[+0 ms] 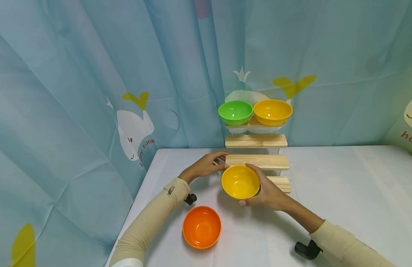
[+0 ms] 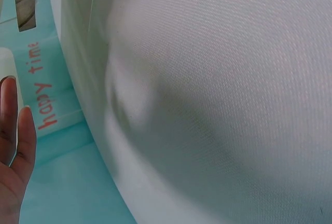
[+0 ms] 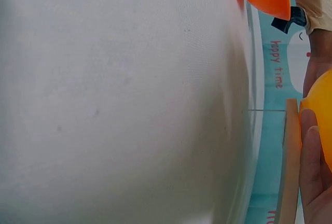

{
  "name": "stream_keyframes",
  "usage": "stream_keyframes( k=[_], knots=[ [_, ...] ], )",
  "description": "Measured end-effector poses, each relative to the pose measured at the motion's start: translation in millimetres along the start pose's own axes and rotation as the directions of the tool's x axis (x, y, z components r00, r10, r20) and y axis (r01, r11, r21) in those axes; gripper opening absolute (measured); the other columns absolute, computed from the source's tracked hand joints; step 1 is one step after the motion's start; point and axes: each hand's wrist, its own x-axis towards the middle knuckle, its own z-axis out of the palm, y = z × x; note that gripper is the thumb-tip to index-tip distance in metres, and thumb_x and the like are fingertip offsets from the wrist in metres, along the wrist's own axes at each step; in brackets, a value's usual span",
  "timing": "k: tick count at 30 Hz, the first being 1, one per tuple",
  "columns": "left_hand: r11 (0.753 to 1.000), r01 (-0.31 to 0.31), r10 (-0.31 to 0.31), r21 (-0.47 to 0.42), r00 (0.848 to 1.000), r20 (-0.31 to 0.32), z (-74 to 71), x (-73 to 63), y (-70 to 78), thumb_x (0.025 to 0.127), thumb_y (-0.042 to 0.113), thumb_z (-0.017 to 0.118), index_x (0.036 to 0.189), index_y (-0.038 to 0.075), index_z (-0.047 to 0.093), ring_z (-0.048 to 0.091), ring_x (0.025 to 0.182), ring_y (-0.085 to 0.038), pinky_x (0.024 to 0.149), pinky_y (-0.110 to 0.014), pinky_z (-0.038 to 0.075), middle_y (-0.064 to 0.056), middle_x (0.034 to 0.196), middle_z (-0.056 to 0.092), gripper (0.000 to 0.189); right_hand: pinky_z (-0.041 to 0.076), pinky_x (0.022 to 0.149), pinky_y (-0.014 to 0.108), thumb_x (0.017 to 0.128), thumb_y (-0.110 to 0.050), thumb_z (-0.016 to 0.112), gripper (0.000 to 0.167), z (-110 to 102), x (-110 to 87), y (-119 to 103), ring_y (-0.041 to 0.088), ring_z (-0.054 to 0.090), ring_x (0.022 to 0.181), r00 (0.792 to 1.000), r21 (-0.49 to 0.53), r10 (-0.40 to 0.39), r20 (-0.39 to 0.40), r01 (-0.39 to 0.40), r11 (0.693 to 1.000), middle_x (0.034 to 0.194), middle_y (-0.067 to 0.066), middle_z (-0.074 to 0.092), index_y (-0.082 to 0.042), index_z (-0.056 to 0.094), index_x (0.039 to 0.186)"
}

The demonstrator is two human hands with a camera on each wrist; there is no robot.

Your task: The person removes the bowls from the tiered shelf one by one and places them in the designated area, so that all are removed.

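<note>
Gripping yellow bowl [image 1: 240, 182]: right hand [image 1: 267, 193]; left hand [image 1: 207, 165] spread, perhaps touching shelf [image 1: 259, 161].

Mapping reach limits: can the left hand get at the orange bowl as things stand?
Likely yes: the orange bowl sits uncovered on the table near the left sleeve; the left hand seems to grip nothing but must draw back.

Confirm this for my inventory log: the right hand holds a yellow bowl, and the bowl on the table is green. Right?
Not quite: the bowl on the table is orange, as the head view shows. The right hand does hold a yellow bowl.
</note>
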Motion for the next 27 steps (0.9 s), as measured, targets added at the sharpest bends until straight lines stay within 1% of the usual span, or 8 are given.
stream_keyframes(
  k=[6,13,18,21,27],
  knots=[
    [1.000,0.000,0.000,0.011,1.000,-0.004,0.1,-0.5,0.5,0.100,0.038,0.064,0.151,0.017,0.046,0.061,0.114,-0.017,0.095,-0.030,0.054,-0.008,0.137,0.059,0.058,0.051,0.096,0.046,0.070,-0.030,0.093,0.115,-1,-3.1,-3,0.033,0.053,0.120,1.000,-0.007,-0.013,0.007,0.013,1.000,0.146,0.018,0.043,-0.014,0.020,0.157],
    [1.000,-0.010,0.010,0.017,1.000,-0.003,-0.2,-0.8,2.1,0.100,0.038,0.064,0.151,0.017,0.046,0.061,0.116,-0.020,0.096,-0.031,0.053,-0.010,0.138,0.058,0.058,0.052,0.094,0.046,0.070,-0.028,0.093,0.114,-6,-6.2,-6,0.033,0.054,0.119,0.999,-0.013,-0.035,0.007,0.035,0.999,0.146,0.020,0.042,-0.015,0.020,0.157],
    [1.000,-0.015,0.015,0.015,1.000,-0.003,-0.5,-0.3,1.7,0.099,0.039,0.064,0.151,0.017,0.046,0.061,0.115,-0.021,0.096,-0.032,0.053,-0.010,0.137,0.058,0.059,0.052,0.092,0.045,0.070,-0.027,0.093,0.114,-8,-8.6,-5,0.034,0.054,0.118,0.999,-0.015,-0.033,0.011,0.033,0.999,0.147,0.020,0.042,-0.017,0.020,0.157],
    [1.000,-0.014,0.014,0.008,1.000,0.001,-0.5,0.1,0.9,0.099,0.038,0.065,0.151,0.017,0.047,0.061,0.115,-0.021,0.097,-0.031,0.053,-0.009,0.137,0.058,0.059,0.053,0.091,0.043,0.071,-0.027,0.092,0.114,-10,-10.3,-4,0.033,0.054,0.118,1.000,-0.022,-0.026,0.012,0.026,0.999,0.147,0.019,0.041,-0.017,0.020,0.158],
    [1.000,-0.029,0.030,-0.003,1.000,0.005,-0.8,0.3,-1.0,0.099,0.037,0.065,0.151,0.011,0.045,0.061,0.114,-0.022,0.096,-0.032,0.053,-0.010,0.136,0.058,0.061,0.055,0.089,0.034,0.072,-0.027,0.092,0.113,-16,-14.2,-5,0.033,0.053,0.118,1.000,-0.016,-0.022,0.021,0.023,1.000,0.148,0.018,0.040,-0.017,0.018,0.158]
  ],
)
